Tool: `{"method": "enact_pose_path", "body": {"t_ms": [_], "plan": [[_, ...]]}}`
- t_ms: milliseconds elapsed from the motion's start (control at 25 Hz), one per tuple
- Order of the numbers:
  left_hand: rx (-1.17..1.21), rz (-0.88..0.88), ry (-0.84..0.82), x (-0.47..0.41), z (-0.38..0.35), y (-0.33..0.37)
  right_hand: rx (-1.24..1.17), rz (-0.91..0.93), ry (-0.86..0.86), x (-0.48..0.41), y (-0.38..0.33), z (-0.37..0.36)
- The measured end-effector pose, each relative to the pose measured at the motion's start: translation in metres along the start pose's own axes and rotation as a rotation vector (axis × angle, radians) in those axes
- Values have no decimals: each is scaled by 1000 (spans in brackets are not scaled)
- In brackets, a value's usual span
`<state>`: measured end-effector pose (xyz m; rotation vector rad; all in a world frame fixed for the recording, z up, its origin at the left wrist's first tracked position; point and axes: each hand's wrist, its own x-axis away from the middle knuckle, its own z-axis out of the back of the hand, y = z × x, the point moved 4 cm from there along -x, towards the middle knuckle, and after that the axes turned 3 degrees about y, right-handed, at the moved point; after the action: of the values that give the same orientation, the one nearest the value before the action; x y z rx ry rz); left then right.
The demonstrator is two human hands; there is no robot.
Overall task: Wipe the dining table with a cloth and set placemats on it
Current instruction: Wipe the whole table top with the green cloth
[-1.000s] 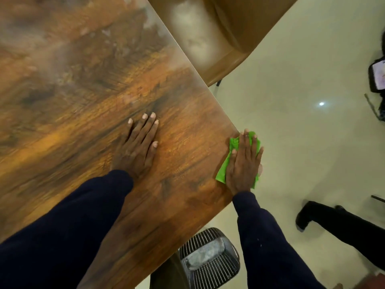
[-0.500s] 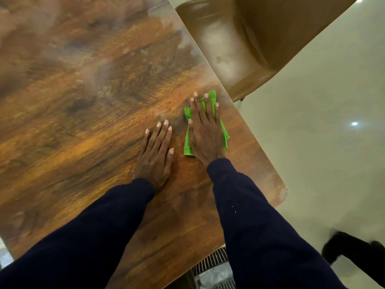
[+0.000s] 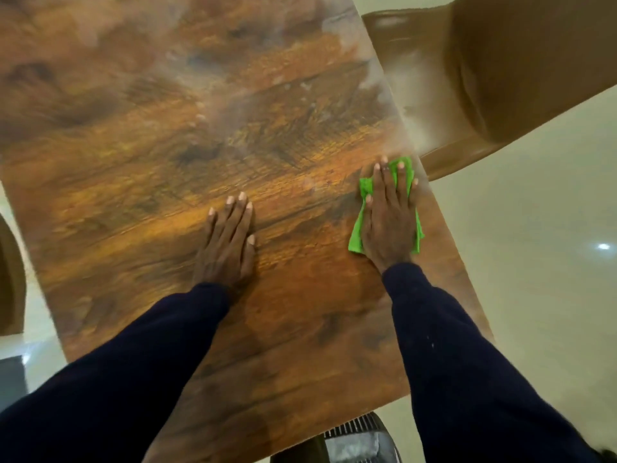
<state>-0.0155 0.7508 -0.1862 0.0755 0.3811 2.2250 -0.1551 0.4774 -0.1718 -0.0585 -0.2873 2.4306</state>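
Observation:
A brown wood-grain dining table (image 3: 167, 145) fills most of the view. My right hand (image 3: 389, 218) lies flat on a folded green cloth (image 3: 357, 233), pressing it onto the table close to the right edge. Green corners stick out at the fingertips and on both sides of the palm. My left hand (image 3: 230, 242) rests palm down on the bare wood, fingers together, a hand's width left of the cloth. It holds nothing. Both arms wear dark navy sleeves. No placemat is in view.
A brown chair (image 3: 467, 78) stands tucked against the table's right edge, just beyond the cloth. A grated metal item (image 3: 357, 442) sits below the near table edge. Part of another brown chair (image 3: 10, 272) shows at the far left. Glossy cream floor (image 3: 534, 262) lies to the right.
My right hand slid the cloth from the table's right edge inward beside my left hand, then back out toward the right edge near the chair. The left hand stayed planted.

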Motion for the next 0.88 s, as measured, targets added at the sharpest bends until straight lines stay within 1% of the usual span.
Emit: {"method": "enact_pose_path", "body": {"t_ms": [160,320,440,520,560,600,720,800,880], "plan": [[-32,-24,1,-1,2,-3,1,144,-10,-34,-74,-18],[-21,-30,-16,0,-1,0,-42,296,-50,-5,-126,-26],[-11,-37,15,0,-1,-3,-12,484,-163,52,-124,-24],[0,-34,39,2,-1,-3,-30,532,-214,89,-98,-19],[12,-31,41,3,-1,-3,-57,503,-213,100,-78,-16],[16,-30,33,4,-1,-3,-84,425,-180,103,-58,-11],[11,-24,13,6,0,1,-45,100,-33,70,-31,-8],[36,-31,11,7,3,2,-11,-53,29,49,-46,-10],[37,-44,34,7,5,3,5,-56,56,52,-81,-21]]}}
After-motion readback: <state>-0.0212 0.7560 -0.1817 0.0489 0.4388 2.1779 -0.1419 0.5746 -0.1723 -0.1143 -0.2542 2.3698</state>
